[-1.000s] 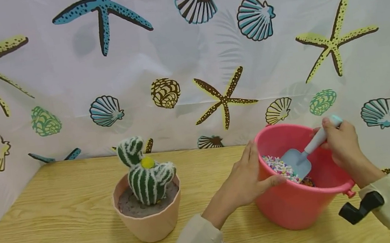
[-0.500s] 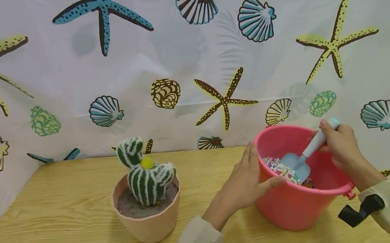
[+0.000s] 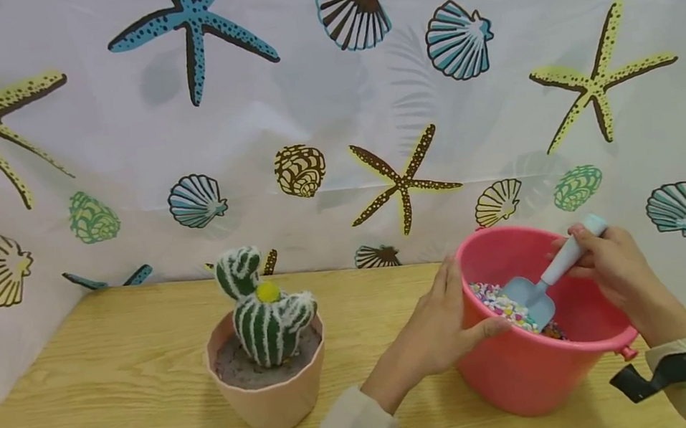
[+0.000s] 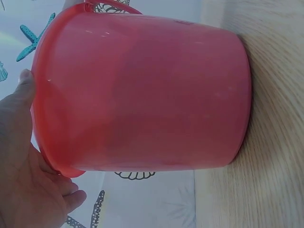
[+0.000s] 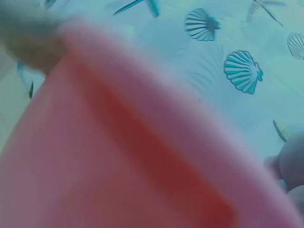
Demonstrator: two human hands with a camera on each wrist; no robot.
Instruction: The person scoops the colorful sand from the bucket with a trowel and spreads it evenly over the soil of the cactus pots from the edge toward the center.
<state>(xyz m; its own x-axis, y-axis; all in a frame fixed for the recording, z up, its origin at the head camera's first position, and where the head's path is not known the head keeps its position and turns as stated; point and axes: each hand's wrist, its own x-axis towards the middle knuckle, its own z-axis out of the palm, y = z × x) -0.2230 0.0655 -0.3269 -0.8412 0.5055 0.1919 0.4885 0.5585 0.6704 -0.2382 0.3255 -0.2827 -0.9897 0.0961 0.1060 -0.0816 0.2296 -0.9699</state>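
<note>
A pink bucket stands on the table at the right in the head view. Colourful small pellets lie inside, heaped toward its left side. My left hand rests against the bucket's near left side, fingers extended along the outside and thumb across the rim. My right hand holds the pale handle of a light blue toy shovel. Its blade sits inside the bucket, among the pellets. The left wrist view shows the bucket's smooth outer wall. In the right wrist view a blurred bucket hides most of the work.
Left of the bucket, a knitted cactus stands in a peach pot on the wooden table. A white cloth with printed shells and starfish hangs behind the table.
The whole head view has shifted slightly down and right. The shovel's blade moves only a little within the bucket. My left hand stays at the rim and my right hand keeps its grip.
</note>
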